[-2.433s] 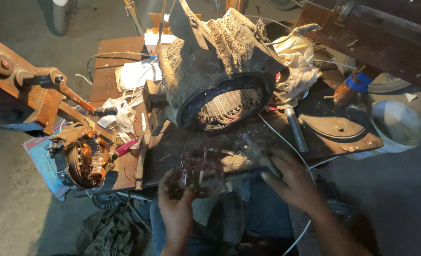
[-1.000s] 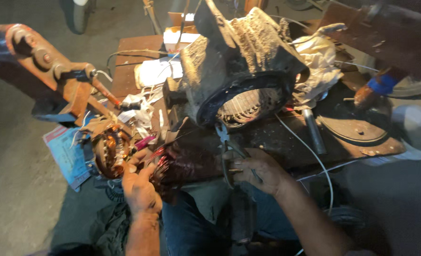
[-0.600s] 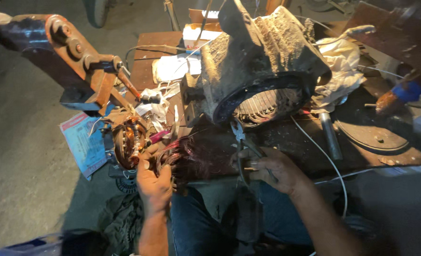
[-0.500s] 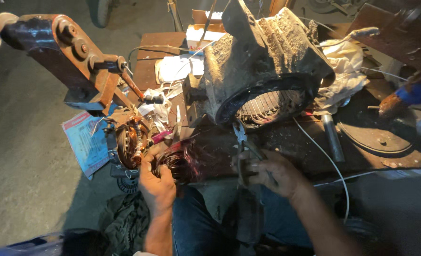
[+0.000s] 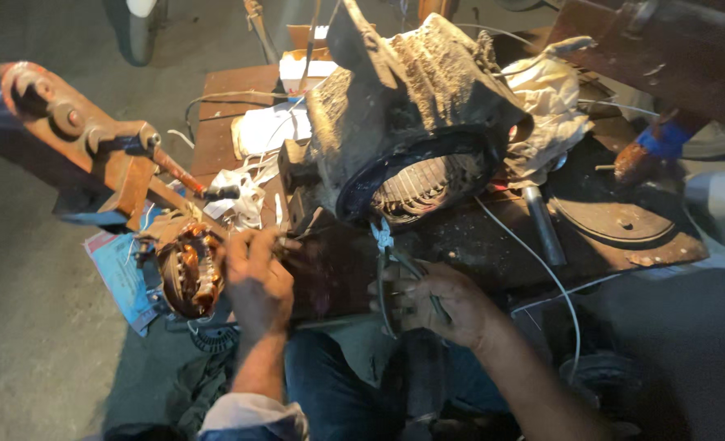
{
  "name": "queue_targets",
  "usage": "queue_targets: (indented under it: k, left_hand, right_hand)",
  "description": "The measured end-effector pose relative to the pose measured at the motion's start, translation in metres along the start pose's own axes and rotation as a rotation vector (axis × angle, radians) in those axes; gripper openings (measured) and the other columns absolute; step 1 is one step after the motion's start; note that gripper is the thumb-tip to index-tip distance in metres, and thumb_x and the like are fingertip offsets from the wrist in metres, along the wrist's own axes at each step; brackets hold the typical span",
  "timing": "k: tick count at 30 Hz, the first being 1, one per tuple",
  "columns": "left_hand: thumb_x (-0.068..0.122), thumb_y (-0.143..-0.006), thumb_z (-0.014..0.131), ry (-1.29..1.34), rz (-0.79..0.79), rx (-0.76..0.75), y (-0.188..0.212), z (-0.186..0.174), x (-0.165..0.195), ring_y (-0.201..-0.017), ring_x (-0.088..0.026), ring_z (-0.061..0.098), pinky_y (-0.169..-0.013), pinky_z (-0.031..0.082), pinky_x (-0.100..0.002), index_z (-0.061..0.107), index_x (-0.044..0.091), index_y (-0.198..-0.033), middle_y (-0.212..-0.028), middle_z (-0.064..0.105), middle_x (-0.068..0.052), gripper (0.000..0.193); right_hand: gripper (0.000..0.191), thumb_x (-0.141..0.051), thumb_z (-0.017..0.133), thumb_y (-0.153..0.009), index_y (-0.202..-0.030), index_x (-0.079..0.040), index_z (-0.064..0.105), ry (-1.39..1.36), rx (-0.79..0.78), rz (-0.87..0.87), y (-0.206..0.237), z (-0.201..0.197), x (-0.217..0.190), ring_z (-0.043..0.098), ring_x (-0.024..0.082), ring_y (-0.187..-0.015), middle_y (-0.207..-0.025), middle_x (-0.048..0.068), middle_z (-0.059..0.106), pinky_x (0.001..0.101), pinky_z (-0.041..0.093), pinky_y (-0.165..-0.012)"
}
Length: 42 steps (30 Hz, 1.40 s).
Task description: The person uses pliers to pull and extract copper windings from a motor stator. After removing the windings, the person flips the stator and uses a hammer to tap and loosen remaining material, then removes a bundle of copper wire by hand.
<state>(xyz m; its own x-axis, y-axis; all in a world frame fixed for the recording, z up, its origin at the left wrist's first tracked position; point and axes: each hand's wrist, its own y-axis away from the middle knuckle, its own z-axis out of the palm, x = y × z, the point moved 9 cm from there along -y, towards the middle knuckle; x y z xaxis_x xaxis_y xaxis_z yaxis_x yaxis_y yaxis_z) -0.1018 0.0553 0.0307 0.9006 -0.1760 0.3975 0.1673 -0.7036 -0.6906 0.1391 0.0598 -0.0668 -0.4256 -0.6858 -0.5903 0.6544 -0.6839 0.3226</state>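
A large dirty motor housing (image 5: 415, 122) with exposed stator slots lies on a dark workbench (image 5: 493, 245). My right hand (image 5: 444, 302) is closed on the handles of a pair of pliers (image 5: 391, 261), whose jaws point up at the lower rim of the housing. My left hand (image 5: 256, 282) rests at the bench's near left edge. Its fingers touch a small copper-wound stator (image 5: 187, 269) and thin wires beside it. What the left fingers pinch is hidden.
A rusty orange machine arm (image 5: 85, 143) reaches in from the left. White papers and wires (image 5: 256, 135) lie behind the left hand. A metal disc (image 5: 616, 216), a metal rod (image 5: 538, 220) and a white rag (image 5: 550, 102) sit to the right. A thin white cable (image 5: 550, 286) hangs down.
My left hand moved from the bench's front edge to the small copper stator at the left. My right hand picked up the pliers and raised them toward the housing rim. The view shifted left.
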Motion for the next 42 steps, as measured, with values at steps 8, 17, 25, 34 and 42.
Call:
queue_targets:
  k: [8,17,25,34,42]
  left_hand:
    - [-0.001,-0.080,0.055,-0.197,0.007,-0.165,-0.029,0.020,-0.003,-0.114,-0.046,0.058,-0.102,0.045,-0.052,0.070,0.002,-0.108,-0.124,0.060,-0.026,0.033]
    - [0.014,-0.101,0.074,0.284,0.335,-0.001,-0.082,-0.052,0.121,-0.132,-0.037,0.060,-0.110,0.049,-0.045,0.061,0.006,-0.139,-0.143,0.057,-0.022,0.041]
    - [0.032,-0.090,0.082,0.297,0.658,-0.168,-0.185,0.005,0.192,-0.133,-0.042,0.053,-0.113,0.042,-0.051,0.074,0.011,-0.108,-0.125,0.065,-0.015,0.029]
    - [0.020,-0.088,0.074,0.486,0.588,-0.111,-0.173,0.016,0.167,-0.128,-0.037,0.055,-0.111,0.044,-0.049,0.063,0.005,-0.098,-0.117,0.062,-0.013,0.021]
    - [0.026,-0.086,0.074,0.366,0.526,-0.029,-0.179,0.021,0.174,-0.134,-0.037,0.054,-0.110,0.041,-0.054,0.065,0.006,-0.098,-0.120,0.063,-0.010,0.026]
  right_hand:
    - [0.043,-0.014,0.063,-0.084,-0.125,0.001,0.064,0.010,-0.080,0.028,-0.003,0.004,-0.021,0.070,0.036,-0.110,-0.121,0.021,0.069,0.0526,0.059,-0.084]
    - [0.031,-0.011,0.061,-0.084,-0.114,-0.004,0.063,-0.142,-0.061,-0.019,-0.022,-0.003,0.007,0.072,0.033,-0.083,-0.099,0.019,0.072,0.0484,0.060,-0.068]
    - [0.031,0.002,0.058,-0.081,-0.111,-0.005,0.057,0.153,0.323,-0.237,-0.058,-0.011,0.058,0.064,0.026,-0.068,-0.087,0.014,0.064,0.0439,0.050,-0.054]
    - [0.031,-0.006,0.063,-0.079,-0.108,0.004,0.064,0.101,0.152,0.037,-0.024,-0.002,-0.002,0.070,0.027,-0.079,-0.093,0.015,0.071,0.0421,0.059,-0.059]
    - [0.027,-0.006,0.062,-0.070,-0.098,-0.006,0.059,-0.190,0.308,-0.126,-0.041,0.021,0.043,0.064,0.027,-0.062,-0.081,0.014,0.065,0.0428,0.052,-0.051]
